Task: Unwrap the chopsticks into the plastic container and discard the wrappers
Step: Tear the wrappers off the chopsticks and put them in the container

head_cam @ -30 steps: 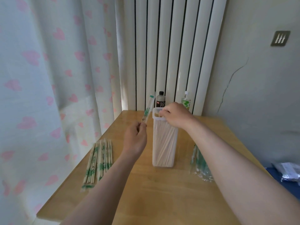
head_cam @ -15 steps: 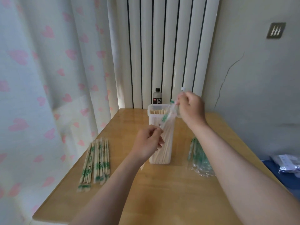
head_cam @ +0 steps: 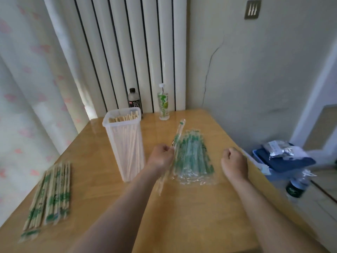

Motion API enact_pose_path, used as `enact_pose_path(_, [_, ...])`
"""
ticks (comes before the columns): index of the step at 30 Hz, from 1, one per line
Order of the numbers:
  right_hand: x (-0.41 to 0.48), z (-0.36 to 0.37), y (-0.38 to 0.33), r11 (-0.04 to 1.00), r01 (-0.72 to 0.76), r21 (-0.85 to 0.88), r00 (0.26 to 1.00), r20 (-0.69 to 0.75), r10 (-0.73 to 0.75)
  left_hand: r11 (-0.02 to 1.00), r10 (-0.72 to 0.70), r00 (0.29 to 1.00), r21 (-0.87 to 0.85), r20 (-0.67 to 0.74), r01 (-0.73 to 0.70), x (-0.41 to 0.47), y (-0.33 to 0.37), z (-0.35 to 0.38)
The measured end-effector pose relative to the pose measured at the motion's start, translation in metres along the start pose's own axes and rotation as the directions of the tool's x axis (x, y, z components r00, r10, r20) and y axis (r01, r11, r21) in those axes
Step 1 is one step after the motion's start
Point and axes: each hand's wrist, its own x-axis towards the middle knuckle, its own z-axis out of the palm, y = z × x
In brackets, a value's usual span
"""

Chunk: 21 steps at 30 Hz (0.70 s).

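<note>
The light wooden table (head_cam: 182, 220) shows a job that looks well past halfway. On it, left of centre in the frame, stands the tall translucent plastic container (head_cam: 125, 148). It is upright and open-topped and packed with bare pale wooden chopsticks (head_cam: 124, 118), whose ends reach just under its rim. Right of it, near the centre, lies a loose heap of empty clear wrappers with green print (head_cam: 195, 157). They are flat on the table and not yet thrown away, and no bin appears in the frame, so the discarding seems to remain. At the lower left a smaller row of chopsticks still sealed in green-printed sleeves (head_cam: 51, 194) waits, well apart from the container. By eye there are somewhat over a dozen pairs, though the blur prevents a count. The left grip (head_cam: 160, 157) is closed on one long clear wrapper with green print (head_cam: 178, 136). That wrapper looks emptied and slants up over the left edge of the heap, so it is probably about to join it. The right grip (head_cam: 234, 161), at the centre right near the table's edge, is curled into a fist with nothing visible in it. At the back edge stand a dark capped bottle (head_cam: 134, 99) and a clear bottle with a green label (head_cam: 163, 105); what they hold cannot be told.
</note>
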Motion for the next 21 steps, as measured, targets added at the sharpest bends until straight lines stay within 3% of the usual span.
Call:
enact_pose_path(8, [0.004, 0.012, 0.023, 0.996, 0.022, -0.083, 0.996, 0.087, -0.015, 0.972, -0.036, 0.994, 0.228, -0.108, 0.06, 0.063, 0.003, 0.035])
enact_pose_path(12, [0.006, 0.015, 0.025, 0.998, 0.045, -0.045, 0.994, 0.097, -0.04, 0.934, 0.006, 0.997, 0.357, -0.071, 0.02, 0.081, -0.001, 0.043])
enact_pose_path(21, [0.006, 0.012, 0.02, 0.995, 0.024, -0.093, 0.993, 0.118, -0.013, 0.921, 0.022, 1.0, 0.389, -0.014, -0.015, 0.092, -0.008, 0.053])
